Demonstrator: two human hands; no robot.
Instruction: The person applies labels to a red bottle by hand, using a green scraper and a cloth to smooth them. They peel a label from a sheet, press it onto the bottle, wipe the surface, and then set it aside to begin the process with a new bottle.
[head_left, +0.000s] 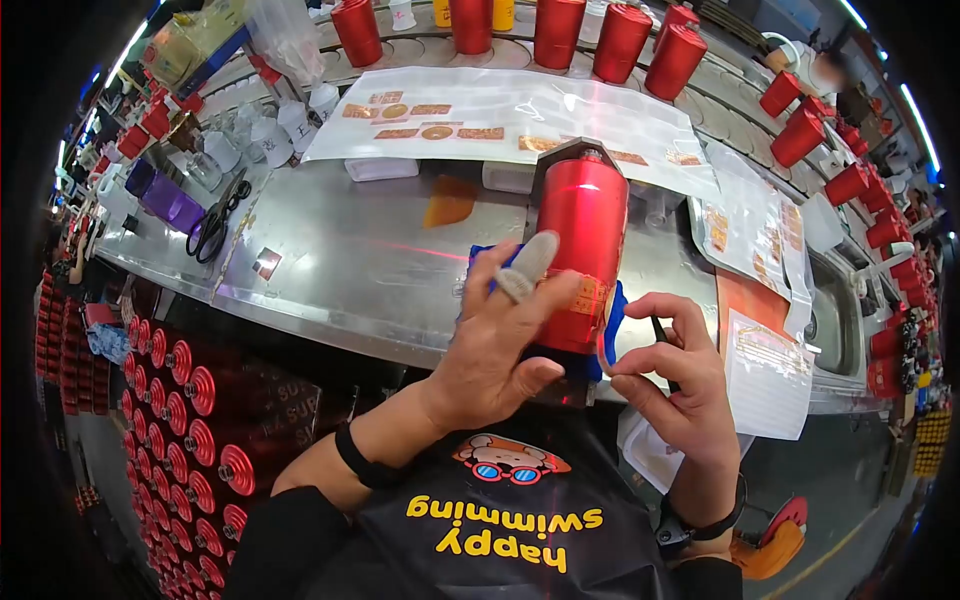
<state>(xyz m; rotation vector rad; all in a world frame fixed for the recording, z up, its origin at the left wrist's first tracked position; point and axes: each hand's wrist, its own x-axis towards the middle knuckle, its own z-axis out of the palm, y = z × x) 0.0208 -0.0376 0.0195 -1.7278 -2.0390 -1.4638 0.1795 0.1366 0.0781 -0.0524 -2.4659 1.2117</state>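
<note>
A shiny red cylinder (583, 215) lies on its side on a blue cloth (617, 312) and a dark stand at the metal bench's front edge. My left hand (495, 325), with pale covers on two fingers, rests on its left side, fingertips at a gold-patterned label (588, 297) near its lower end. My right hand (675, 375) is just right of that end. Its thumb and index finger pinch a thin pale strip, and a dark slim tool lies within the same hand.
A white sheet with gold labels (440, 112) spans the back of the bench (330, 240). Black scissors (217, 222) and a purple container (165, 198) lie left. Red canisters (472, 25) line the conveyor. A tray (735, 250), papers and a sink (835, 320) are right; another person (815, 75) is beyond.
</note>
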